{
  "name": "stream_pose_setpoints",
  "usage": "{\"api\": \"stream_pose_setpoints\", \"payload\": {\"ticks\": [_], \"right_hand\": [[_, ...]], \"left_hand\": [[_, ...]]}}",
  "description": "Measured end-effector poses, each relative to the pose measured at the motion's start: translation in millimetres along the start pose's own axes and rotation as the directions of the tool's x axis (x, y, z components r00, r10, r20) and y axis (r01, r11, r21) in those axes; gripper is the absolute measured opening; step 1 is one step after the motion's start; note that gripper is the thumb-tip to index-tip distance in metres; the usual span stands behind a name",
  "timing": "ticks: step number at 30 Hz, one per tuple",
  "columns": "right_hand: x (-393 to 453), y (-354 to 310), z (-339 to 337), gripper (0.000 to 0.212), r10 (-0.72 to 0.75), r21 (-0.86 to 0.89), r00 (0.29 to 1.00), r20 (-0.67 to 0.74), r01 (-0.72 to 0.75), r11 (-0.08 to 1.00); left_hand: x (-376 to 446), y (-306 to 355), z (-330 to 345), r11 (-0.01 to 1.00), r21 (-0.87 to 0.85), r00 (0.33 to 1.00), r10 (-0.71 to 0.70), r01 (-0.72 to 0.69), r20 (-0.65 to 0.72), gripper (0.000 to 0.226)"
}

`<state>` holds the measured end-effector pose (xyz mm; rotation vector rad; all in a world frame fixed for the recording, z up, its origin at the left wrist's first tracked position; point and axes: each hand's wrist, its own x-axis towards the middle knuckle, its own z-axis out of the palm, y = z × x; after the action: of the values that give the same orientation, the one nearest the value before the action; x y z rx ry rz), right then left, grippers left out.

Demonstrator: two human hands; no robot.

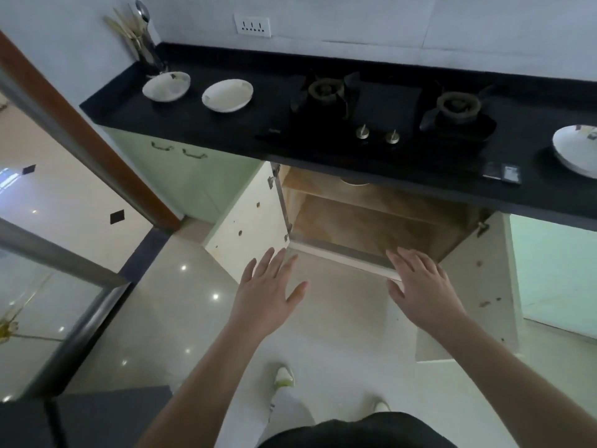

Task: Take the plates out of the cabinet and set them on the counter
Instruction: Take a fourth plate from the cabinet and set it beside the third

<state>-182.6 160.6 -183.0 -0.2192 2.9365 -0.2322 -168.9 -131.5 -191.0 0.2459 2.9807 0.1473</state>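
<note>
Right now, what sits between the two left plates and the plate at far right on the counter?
Head view: the two-burner gas stove with its two knobs lies between the left plates and the right plate.

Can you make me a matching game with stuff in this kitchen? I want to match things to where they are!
Things:
1. utensil holder
2. stove knobs
3. cabinet doors
4. hands

Places or states:
A. swung open
B. back left corner of the counter
C. empty, fingers spread
D. front of the stove

Pairs: 1-B, 2-D, 3-A, 4-C
</note>
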Motion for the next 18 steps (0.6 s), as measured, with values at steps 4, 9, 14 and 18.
{"api": "stream_pose_setpoints", "payload": {"ticks": [4, 9, 14, 18], "right_hand": [[20, -50, -5, 0.057, 0.056, 0.013, 0.997, -0.048, -0.055, 0.998], [41, -91, -11, 0.056, 0.05, 0.006, 0.995, -0.088, -0.05, 0.999], [64, -99, -14, 0.057, 0.164, 0.057, 0.979, -0.124, -0.158, 0.986], [86, -90, -10, 0.056, 0.177, 0.055, 0.977, -0.12, -0.172, 0.984]], "left_hand": [[11, -55, 5, 0.992, 0.044, 0.993, 0.115, -0.116, 0.028, 0.078], [55, -91, -6, 0.973, 0.053, 0.974, 0.223, -0.225, 0.048, 0.081], [110, -77, -18, 0.96, 0.028, 0.96, 0.28, -0.28, -0.01, 0.079], [144, -65, -17, 0.95, 0.033, 0.951, 0.309, -0.309, 0.014, 0.076]]}}
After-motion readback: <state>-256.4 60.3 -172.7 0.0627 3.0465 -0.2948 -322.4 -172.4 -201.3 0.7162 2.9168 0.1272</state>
